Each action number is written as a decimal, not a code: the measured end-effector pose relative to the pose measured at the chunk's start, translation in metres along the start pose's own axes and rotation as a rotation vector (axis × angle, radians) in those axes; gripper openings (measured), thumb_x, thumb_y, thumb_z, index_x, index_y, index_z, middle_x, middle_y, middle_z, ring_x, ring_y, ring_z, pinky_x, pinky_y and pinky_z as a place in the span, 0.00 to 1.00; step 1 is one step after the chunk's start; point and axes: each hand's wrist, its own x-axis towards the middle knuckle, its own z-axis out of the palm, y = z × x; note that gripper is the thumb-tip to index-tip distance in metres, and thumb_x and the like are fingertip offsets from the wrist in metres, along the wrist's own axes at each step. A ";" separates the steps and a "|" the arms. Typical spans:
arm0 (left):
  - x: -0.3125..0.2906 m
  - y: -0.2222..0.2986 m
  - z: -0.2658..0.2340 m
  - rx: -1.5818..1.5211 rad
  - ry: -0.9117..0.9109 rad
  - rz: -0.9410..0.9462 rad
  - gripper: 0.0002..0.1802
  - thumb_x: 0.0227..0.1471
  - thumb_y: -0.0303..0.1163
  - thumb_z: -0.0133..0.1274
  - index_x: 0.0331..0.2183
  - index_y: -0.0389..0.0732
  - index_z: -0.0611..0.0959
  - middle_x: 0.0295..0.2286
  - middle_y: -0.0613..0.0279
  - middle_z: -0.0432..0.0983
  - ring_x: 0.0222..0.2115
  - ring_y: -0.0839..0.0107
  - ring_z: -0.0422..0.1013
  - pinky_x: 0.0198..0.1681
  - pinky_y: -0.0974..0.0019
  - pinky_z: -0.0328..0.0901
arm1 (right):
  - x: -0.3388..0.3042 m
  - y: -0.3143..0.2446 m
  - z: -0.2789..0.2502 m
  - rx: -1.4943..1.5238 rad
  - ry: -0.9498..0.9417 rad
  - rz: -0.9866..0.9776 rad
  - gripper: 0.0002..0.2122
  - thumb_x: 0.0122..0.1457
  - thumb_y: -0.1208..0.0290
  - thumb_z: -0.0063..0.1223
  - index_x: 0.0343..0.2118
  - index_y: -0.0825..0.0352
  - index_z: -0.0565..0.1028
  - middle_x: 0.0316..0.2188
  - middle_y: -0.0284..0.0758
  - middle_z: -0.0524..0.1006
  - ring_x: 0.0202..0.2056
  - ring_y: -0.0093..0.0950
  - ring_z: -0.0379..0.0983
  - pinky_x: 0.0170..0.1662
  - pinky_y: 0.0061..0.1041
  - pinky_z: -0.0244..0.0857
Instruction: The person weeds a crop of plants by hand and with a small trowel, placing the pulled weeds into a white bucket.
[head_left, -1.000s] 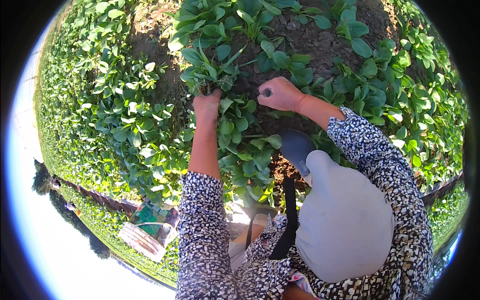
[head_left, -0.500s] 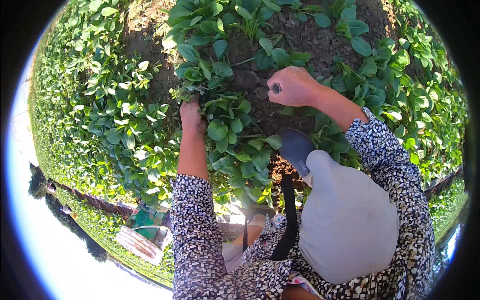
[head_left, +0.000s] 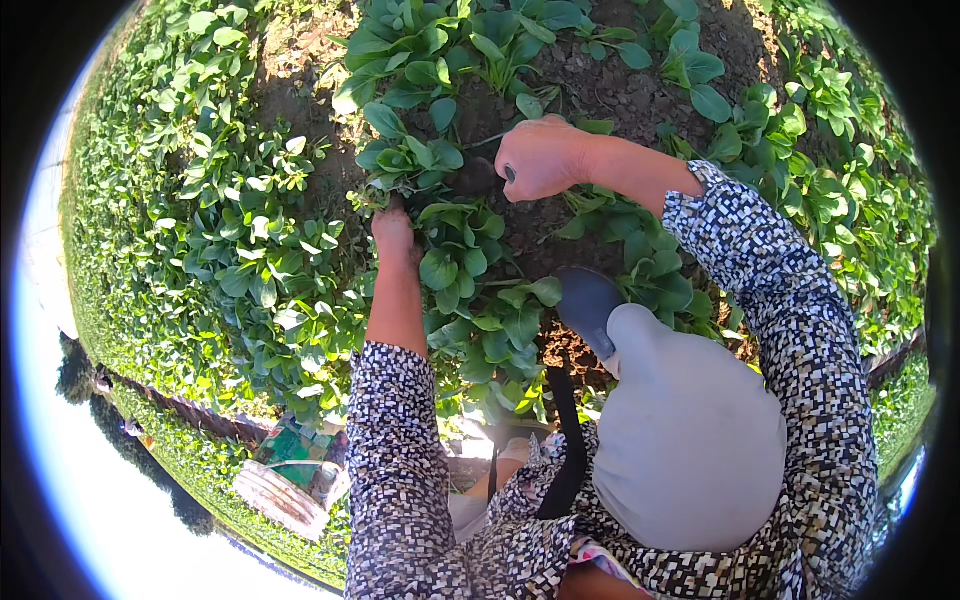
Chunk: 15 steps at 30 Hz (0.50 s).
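Observation:
My right hand is a closed fist above the soil, wrapped round a handle whose dark round end shows at the fist's side. The far part of that tool is hidden, so its kind cannot be told. Low among the plants, my left hand looks closed, with its fingers mostly covered by small weedy leaves. What it grips is hidden. Just right of it grows a leafy green plant with broad rounded leaves. Another leafy clump stands right beyond the left hand.
Bare brown soil lies between the rows of green plants. A dark shoe tip is on the ground below my right hand, with a grey-covered knee nearer. A pale basket stands behind at lower left, beside a green patterned bag.
My right hand has moved left and slightly away, closer to the left hand, still holding the handle. My left hand has shifted slightly right and nearer.

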 end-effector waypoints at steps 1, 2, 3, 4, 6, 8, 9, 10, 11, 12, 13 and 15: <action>-0.003 0.000 0.002 0.016 0.020 0.025 0.14 0.53 0.26 0.42 0.43 0.41 0.74 0.35 0.56 0.75 0.31 0.59 0.75 0.31 0.56 0.71 | -0.002 -0.002 0.005 0.024 0.008 0.021 0.11 0.43 0.62 0.51 0.22 0.66 0.76 0.25 0.43 0.76 0.34 0.44 0.72 0.37 0.41 0.65; -0.006 -0.001 0.011 0.033 -0.007 0.015 0.14 0.52 0.27 0.43 0.42 0.41 0.74 0.34 0.56 0.76 0.30 0.59 0.75 0.30 0.56 0.72 | -0.007 0.003 0.020 0.068 0.064 0.027 0.12 0.44 0.61 0.50 0.22 0.65 0.77 0.25 0.44 0.76 0.35 0.45 0.72 0.39 0.41 0.66; -0.009 0.001 0.006 0.054 0.021 0.020 0.15 0.53 0.30 0.43 0.43 0.39 0.74 0.35 0.54 0.76 0.31 0.59 0.75 0.32 0.56 0.71 | -0.005 -0.001 0.043 0.134 0.163 0.040 0.12 0.45 0.60 0.50 0.23 0.63 0.78 0.25 0.44 0.77 0.35 0.45 0.73 0.40 0.41 0.67; -0.008 0.002 0.002 0.071 0.047 0.027 0.16 0.54 0.33 0.43 0.43 0.37 0.74 0.36 0.53 0.76 0.32 0.58 0.75 0.33 0.57 0.71 | -0.004 -0.010 0.055 0.169 0.128 0.087 0.12 0.45 0.60 0.50 0.23 0.63 0.78 0.25 0.44 0.77 0.35 0.45 0.73 0.40 0.40 0.67; -0.014 -0.002 -0.001 0.094 0.027 0.043 0.18 0.55 0.36 0.42 0.41 0.34 0.76 0.36 0.52 0.76 0.33 0.58 0.74 0.34 0.58 0.71 | -0.006 -0.016 0.069 0.212 0.163 0.137 0.11 0.45 0.60 0.51 0.22 0.63 0.78 0.25 0.43 0.77 0.34 0.45 0.73 0.40 0.41 0.66; -0.017 0.002 -0.003 0.202 0.098 0.168 0.17 0.55 0.34 0.40 0.41 0.34 0.76 0.37 0.52 0.76 0.34 0.57 0.74 0.35 0.56 0.71 | -0.006 -0.008 0.067 0.255 0.177 0.114 0.11 0.44 0.61 0.51 0.22 0.63 0.77 0.24 0.43 0.76 0.33 0.45 0.73 0.39 0.40 0.66; -0.018 0.005 -0.004 0.254 0.132 0.230 0.17 0.55 0.33 0.39 0.41 0.34 0.76 0.37 0.52 0.76 0.34 0.56 0.74 0.36 0.56 0.71 | -0.005 -0.007 0.063 0.273 0.183 0.103 0.11 0.44 0.61 0.52 0.21 0.64 0.77 0.24 0.42 0.76 0.33 0.44 0.73 0.38 0.40 0.66; -0.017 0.013 -0.005 -0.056 0.160 0.107 0.18 0.57 0.32 0.37 0.43 0.35 0.76 0.40 0.52 0.75 0.38 0.55 0.73 0.40 0.54 0.70 | -0.002 -0.007 0.060 0.301 0.178 0.104 0.10 0.44 0.62 0.52 0.21 0.64 0.77 0.23 0.42 0.76 0.32 0.43 0.73 0.37 0.39 0.66; -0.019 0.015 -0.004 -0.210 0.132 0.191 0.19 0.59 0.35 0.36 0.46 0.35 0.74 0.43 0.51 0.74 0.42 0.54 0.72 0.44 0.50 0.69 | -0.005 -0.006 0.053 0.285 0.172 0.116 0.10 0.44 0.62 0.52 0.21 0.64 0.77 0.23 0.41 0.76 0.32 0.42 0.73 0.37 0.38 0.66; -0.023 0.022 -0.005 -0.298 0.134 0.177 0.18 0.57 0.36 0.39 0.42 0.35 0.75 0.42 0.50 0.74 0.41 0.55 0.72 0.43 0.50 0.69 | -0.010 -0.004 0.045 0.272 0.164 0.131 0.10 0.44 0.62 0.52 0.21 0.64 0.77 0.23 0.41 0.76 0.31 0.42 0.73 0.37 0.38 0.66; -0.025 0.031 -0.004 -0.388 0.135 0.161 0.17 0.55 0.36 0.42 0.39 0.34 0.76 0.40 0.49 0.74 0.40 0.56 0.73 0.43 0.51 0.70 | -0.015 -0.001 0.040 0.257 0.157 0.149 0.10 0.45 0.62 0.52 0.21 0.64 0.77 0.22 0.41 0.76 0.31 0.42 0.73 0.36 0.37 0.66; -0.030 0.052 -0.030 -0.376 0.250 0.224 0.16 0.56 0.37 0.36 0.35 0.37 0.74 0.37 0.50 0.74 0.37 0.57 0.73 0.40 0.53 0.70 | -0.025 0.001 0.035 0.198 0.192 0.127 0.11 0.45 0.63 0.52 0.18 0.66 0.74 0.20 0.42 0.73 0.28 0.43 0.71 0.34 0.38 0.65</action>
